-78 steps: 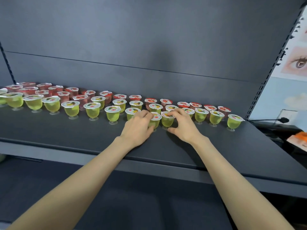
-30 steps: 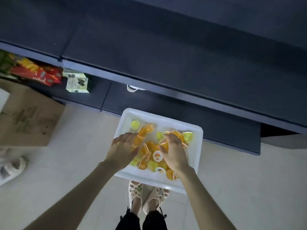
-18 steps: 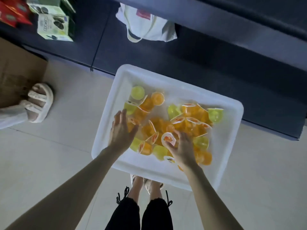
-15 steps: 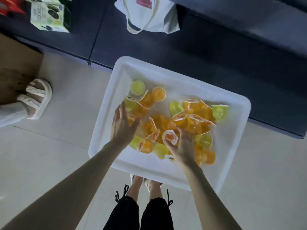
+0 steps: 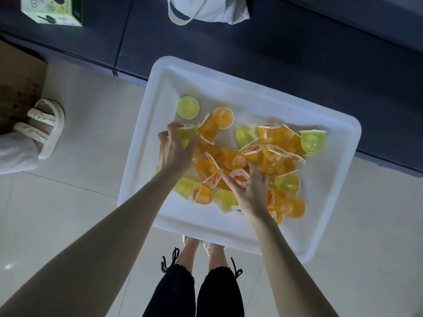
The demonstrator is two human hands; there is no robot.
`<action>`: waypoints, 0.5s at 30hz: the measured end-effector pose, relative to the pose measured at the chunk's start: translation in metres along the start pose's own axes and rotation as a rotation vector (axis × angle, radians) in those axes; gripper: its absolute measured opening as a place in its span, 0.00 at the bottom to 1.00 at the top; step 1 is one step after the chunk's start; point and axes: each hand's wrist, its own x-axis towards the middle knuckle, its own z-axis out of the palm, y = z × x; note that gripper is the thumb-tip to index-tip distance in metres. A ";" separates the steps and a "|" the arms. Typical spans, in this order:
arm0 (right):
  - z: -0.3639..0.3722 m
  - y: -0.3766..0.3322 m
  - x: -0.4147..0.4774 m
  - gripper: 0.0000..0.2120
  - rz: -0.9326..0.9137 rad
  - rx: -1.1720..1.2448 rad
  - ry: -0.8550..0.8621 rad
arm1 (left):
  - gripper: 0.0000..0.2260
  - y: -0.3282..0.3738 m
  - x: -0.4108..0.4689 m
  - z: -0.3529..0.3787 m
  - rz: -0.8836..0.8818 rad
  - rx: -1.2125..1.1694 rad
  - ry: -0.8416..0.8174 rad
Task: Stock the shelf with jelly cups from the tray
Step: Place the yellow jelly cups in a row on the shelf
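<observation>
White tray (image 5: 240, 99), far side bare | left hand (image 5: 175, 148) grips green cup (image 5: 183, 135) near left wall | right hand (image 5: 251, 191) pinches jelly cup (image 5: 239, 177)

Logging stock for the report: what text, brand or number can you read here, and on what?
Green-and-white carton: lettering cut off by the frame edge, unreadable.
Cardboard box: faint print, too blurred.
Jelly cup lids: fruit pictures, any text too small.
Nothing quotable.
</observation>
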 end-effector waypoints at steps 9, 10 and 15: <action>-0.010 -0.022 0.023 0.35 -0.174 -0.018 0.255 | 0.24 -0.006 0.004 -0.007 0.073 0.025 0.057; -0.010 -0.024 0.031 0.36 -0.148 -0.046 0.238 | 0.25 -0.006 0.002 -0.007 0.070 0.037 0.043; -0.004 -0.032 0.048 0.33 -0.052 -0.198 0.126 | 0.26 -0.008 -0.010 -0.007 0.086 -0.027 0.034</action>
